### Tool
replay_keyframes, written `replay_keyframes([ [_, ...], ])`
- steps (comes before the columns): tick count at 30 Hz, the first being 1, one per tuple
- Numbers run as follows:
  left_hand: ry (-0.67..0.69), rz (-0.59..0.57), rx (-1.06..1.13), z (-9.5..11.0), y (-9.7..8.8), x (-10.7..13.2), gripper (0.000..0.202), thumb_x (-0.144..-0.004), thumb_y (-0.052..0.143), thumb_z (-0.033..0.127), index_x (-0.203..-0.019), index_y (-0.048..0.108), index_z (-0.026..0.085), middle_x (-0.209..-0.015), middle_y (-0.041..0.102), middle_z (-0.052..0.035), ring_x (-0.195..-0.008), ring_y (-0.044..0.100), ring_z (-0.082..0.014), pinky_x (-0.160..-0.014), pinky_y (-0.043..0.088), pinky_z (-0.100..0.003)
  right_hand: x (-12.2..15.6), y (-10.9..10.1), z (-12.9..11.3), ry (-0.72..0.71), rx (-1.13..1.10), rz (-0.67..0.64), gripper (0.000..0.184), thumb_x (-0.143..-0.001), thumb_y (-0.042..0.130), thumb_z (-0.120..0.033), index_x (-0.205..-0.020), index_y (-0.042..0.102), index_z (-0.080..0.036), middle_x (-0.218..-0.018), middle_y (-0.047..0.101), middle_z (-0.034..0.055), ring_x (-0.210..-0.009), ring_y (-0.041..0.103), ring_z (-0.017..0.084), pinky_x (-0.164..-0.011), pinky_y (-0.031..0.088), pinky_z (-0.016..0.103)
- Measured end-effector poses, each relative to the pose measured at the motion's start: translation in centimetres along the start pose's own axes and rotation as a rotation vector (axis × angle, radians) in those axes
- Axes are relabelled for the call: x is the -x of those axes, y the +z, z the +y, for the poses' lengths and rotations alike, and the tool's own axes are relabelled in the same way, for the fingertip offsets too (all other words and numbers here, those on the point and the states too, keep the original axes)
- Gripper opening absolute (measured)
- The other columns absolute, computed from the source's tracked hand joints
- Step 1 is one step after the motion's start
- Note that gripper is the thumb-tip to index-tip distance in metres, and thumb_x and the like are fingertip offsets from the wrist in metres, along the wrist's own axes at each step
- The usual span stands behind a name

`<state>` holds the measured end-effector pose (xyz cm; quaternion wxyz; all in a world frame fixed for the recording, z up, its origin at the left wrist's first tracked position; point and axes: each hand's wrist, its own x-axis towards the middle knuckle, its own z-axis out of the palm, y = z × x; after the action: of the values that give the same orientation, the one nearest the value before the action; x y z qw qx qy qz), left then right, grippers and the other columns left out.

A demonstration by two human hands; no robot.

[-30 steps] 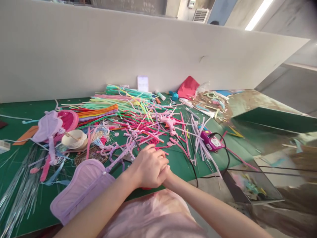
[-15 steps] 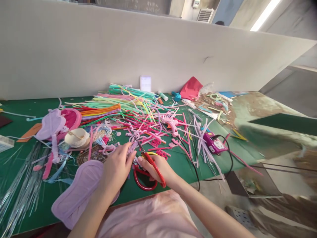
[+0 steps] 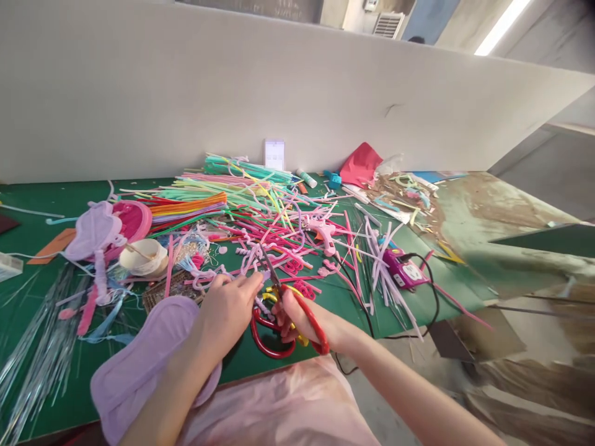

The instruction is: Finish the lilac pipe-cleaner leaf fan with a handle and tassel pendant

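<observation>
Right hand (image 3: 328, 319) wrapped round red-handled scissors (image 3: 312, 319), clamped on the handles; the handle loops stand apart, blades pointing away from the body over the near middle of the green table (image 3: 244, 365). Left hand (image 3: 226, 308) just beside, palm down, fingers bunched; the fingertips meet a lilac stem (image 3: 266, 275) right at the blades. Whether they are clamped on it I cannot tell, the thumb being out of sight. A yellow-handled tool (image 3: 269, 297) shows partly behind the scissors. Lilac padded piece (image 3: 144, 365) under the left forearm, partly covered by it. Beyond the hands, a loose tangle of pink stems (image 3: 304, 288), then a pink glue gun (image 3: 320, 229) lying on its side. Further back, bundled green stems (image 3: 253, 168) near a phone (image 3: 274, 155) propped upright against the pale partition (image 3: 186, 93). Left of the hands, a whitish cup (image 3: 144, 260) with a stick in it; right, a purple power socket (image 3: 403, 271), black cable plugged in, lilac stems against its near side.
</observation>
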<state>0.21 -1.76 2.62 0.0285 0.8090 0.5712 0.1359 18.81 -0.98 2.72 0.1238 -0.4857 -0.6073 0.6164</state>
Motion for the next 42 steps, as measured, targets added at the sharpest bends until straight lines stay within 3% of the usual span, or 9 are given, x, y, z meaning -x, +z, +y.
replay_keyframes([
  [3, 0.048, -0.069, 0.014, -0.4, -0.5, -0.3, 0.026, -0.098, 0.04, 0.021, -0.103, 0.065, 0.024, -0.09, 0.077, -0.0043, -0.073, 0.068, -0.0223, -0.071, 0.045, -0.033, -0.1, 0.2, -1.3, -0.015, 0.403, 0.178, 0.044, -0.097, 0.038, -0.053, -0.071, 0.051, -0.021, -0.066, 0.06, -0.001, -0.063, 0.059, 0.014, -0.058, 0.041, 0.023],
  [5, 0.066, -0.116, 0.023, -0.7, -0.8, -0.6, 0.025, -0.098, 0.041, 0.023, -0.102, 0.065, 0.025, -0.088, 0.077, -0.0032, -0.073, 0.068, -0.0218, -0.069, 0.044, -0.031, -0.4, 0.1, -1.9, -0.019, 0.614, 0.229, 0.035, -0.094, 0.047, -0.038, -0.065, 0.052, -0.02, -0.064, 0.062, 0.0003, -0.063, 0.059, 0.015, -0.057, 0.035, 0.025],
  [10, 0.037, -0.195, 0.054, -1.4, -0.9, -1.5, 0.028, -0.099, 0.037, 0.028, -0.092, 0.065, 0.025, -0.075, 0.073, -0.0024, -0.071, 0.07, -0.0219, -0.059, 0.042, -0.027, -1.5, -0.1, -2.2, 0.015, 0.738, 0.207, 0.028, -0.09, 0.05, -0.029, -0.066, 0.061, -0.019, -0.069, 0.069, 0.0067, -0.064, 0.063, 0.021, -0.055, 0.03, 0.028],
  [13, 0.006, -0.216, 0.077, -2.0, -0.4, -2.0, 0.029, -0.098, 0.036, 0.032, -0.1, 0.065, 0.027, -0.079, 0.075, -0.0031, -0.076, 0.072, -0.0219, -0.061, 0.044, -0.026, -2.1, 0.0, -2.0, 0.036, 0.771, 0.216, 0.027, -0.091, 0.049, -0.031, -0.075, 0.066, -0.018, -0.076, 0.073, 0.0088, -0.071, 0.066, 0.023, -0.057, 0.032, 0.028],
  [19, -0.003, -0.29, 0.062, -2.9, 0.6, -3.8, 0.028, -0.097, 0.036, 0.029, -0.106, 0.063, 0.026, -0.075, 0.074, -0.0038, -0.072, 0.072, -0.0237, -0.059, 0.045, -0.027, -3.4, -0.5, -1.8, 0.083, 0.755, 0.192, 0.031, -0.092, 0.049, -0.036, -0.076, 0.069, -0.018, -0.068, 0.072, 0.0059, -0.064, 0.065, 0.02, -0.054, 0.035, 0.026],
  [27, -0.07, -0.29, -0.044, -1.0, 1.7, -5.3, 0.023, -0.096, 0.039, 0.023, -0.101, 0.061, 0.016, -0.093, 0.073, -0.0135, -0.083, 0.071, -0.027, -0.065, 0.048, -0.032, -4.0, -0.1, -1.1, 0.063, 0.767, 0.209, 0.025, -0.09, 0.05, -0.031, -0.086, 0.069, -0.016, -0.082, 0.075, 0.0099, -0.07, 0.066, 0.022, -0.055, 0.035, 0.028],
  [31, -0.11, -0.277, -0.055, -0.6, 2.2, -4.9, 0.025, -0.098, 0.038, 0.018, -0.097, 0.063, 0.016, -0.096, 0.072, -0.0099, -0.088, 0.07, -0.0217, -0.073, 0.051, -0.032, -3.8, 0.1, -1.3, 0.084, 0.77, 0.205, 0.024, -0.089, 0.05, -0.029, -0.085, 0.069, -0.014, -0.082, 0.075, 0.012, -0.071, 0.067, 0.024, -0.054, 0.035, 0.028],
  [35, -0.12, -0.284, -0.048, -0.8, 2.4, -4.6, 0.019, -0.098, 0.05, 0.027, -0.1, 0.065, 0.015, -0.1, 0.069, -0.0069, -0.093, 0.067, -0.0196, -0.082, 0.054, -0.037, -3.8, 0.3, -1.3, 0.099, 0.765, 0.223, 0.026, -0.089, 0.05, -0.029, -0.084, 0.07, -0.014, -0.083, 0.075, 0.0127, -0.073, 0.069, 0.024, -0.056, 0.037, 0.028],
  [42, -0.116, -0.332, -0.039, -0.9, 2.7, -5.2, 0.032, -0.093, 0.06, 0.035, -0.12, 0.06, 0.017, -0.119, 0.064, -0.009, -0.101, 0.065, -0.0217, -0.086, 0.056, -0.043, -3.6, 0.6, -1.0, 0.107, 0.711, 0.283, 0.028, -0.09, 0.047, -0.027, -0.081, 0.071, -0.016, -0.082, 0.076, 0.0115, -0.077, 0.07, 0.025, -0.062, 0.042, 0.028],
])
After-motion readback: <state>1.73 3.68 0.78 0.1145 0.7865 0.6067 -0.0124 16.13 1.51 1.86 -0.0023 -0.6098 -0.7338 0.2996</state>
